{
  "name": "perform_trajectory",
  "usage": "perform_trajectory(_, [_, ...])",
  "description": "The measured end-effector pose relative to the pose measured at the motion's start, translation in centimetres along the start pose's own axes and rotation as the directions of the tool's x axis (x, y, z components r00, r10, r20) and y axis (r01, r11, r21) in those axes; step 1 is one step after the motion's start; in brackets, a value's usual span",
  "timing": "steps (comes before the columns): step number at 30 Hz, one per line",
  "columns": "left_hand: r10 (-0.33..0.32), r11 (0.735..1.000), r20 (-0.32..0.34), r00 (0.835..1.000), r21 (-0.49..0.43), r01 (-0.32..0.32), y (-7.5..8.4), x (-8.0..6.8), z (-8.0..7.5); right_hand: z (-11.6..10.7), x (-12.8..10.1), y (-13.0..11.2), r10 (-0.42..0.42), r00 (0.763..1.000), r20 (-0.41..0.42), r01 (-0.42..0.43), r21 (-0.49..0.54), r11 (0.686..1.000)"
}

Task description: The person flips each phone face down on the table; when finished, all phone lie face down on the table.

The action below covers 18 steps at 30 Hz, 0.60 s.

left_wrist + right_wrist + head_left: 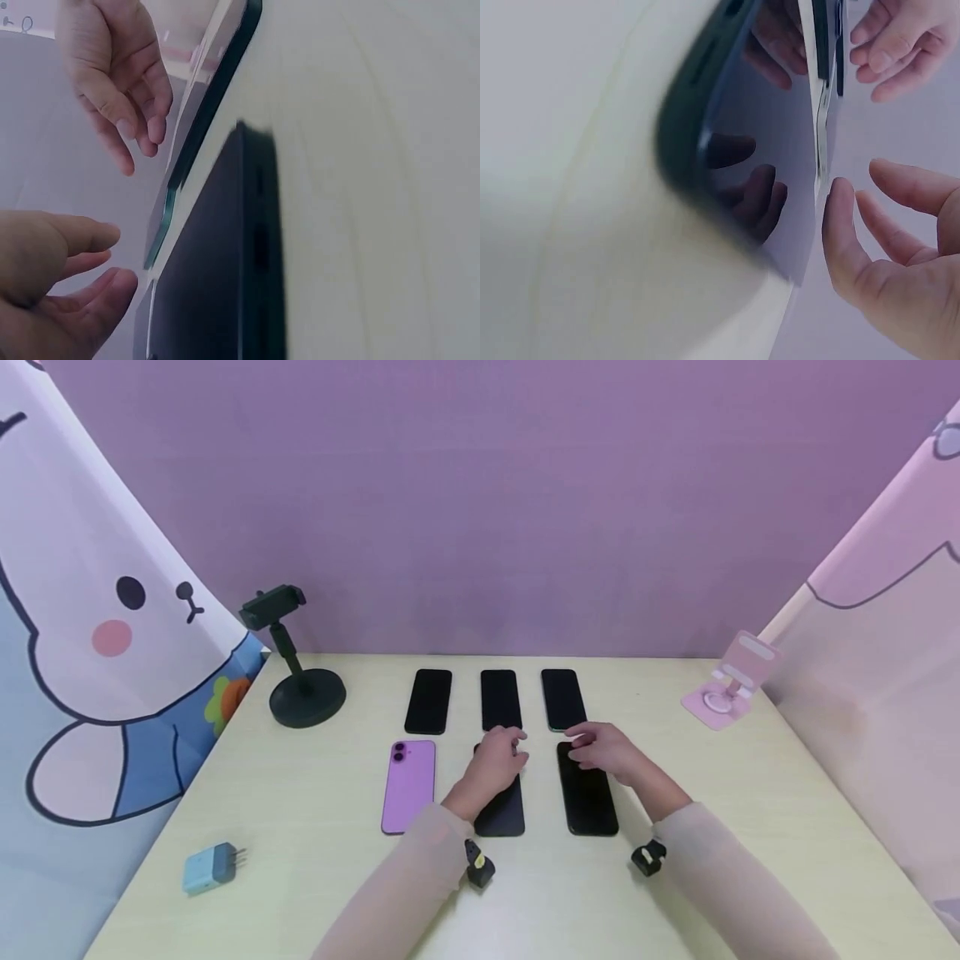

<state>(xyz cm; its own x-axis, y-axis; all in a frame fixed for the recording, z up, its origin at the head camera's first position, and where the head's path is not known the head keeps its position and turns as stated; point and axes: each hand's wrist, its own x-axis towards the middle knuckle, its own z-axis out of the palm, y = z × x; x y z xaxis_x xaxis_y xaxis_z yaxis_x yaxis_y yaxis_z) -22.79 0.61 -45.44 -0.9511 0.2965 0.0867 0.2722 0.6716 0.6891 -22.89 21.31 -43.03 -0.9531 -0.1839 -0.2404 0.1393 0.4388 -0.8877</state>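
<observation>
Black middle phone (501, 806) under relaxed left hand (497, 761); right hand (603, 750) loose over right phone (587, 797)

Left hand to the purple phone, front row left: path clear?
Probably yes. The left hand is over the dark middle phone, right beside the purple phone, and only bare table lies beyond it; nothing stands between them.
</observation>
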Motion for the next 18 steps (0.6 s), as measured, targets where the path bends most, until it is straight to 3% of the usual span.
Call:
perform_trajectory(5, [-0.034,0.999,0.042,0.999,-0.027,0.035,0.7,1.0,1.2,-1.4,-0.8,0.8,0.004,0.999,-0.053,-0.008,-0.079,0.997])
perform_trajectory(11, [-0.031,0.997,0.04,0.999,-0.066,0.034,1.0,2.2,3.0,-2.4,-1.2,1.6,0.009,0.996,-0.083,-0.023,-0.166,0.986])
perform_trajectory(18, [-0.012,0.975,0.043,0.999,-0.22,0.021,0.9,2.6,4.9,-2.9,-1.0,2.8,0.052,0.997,-0.06,-0.06,-0.125,0.99])
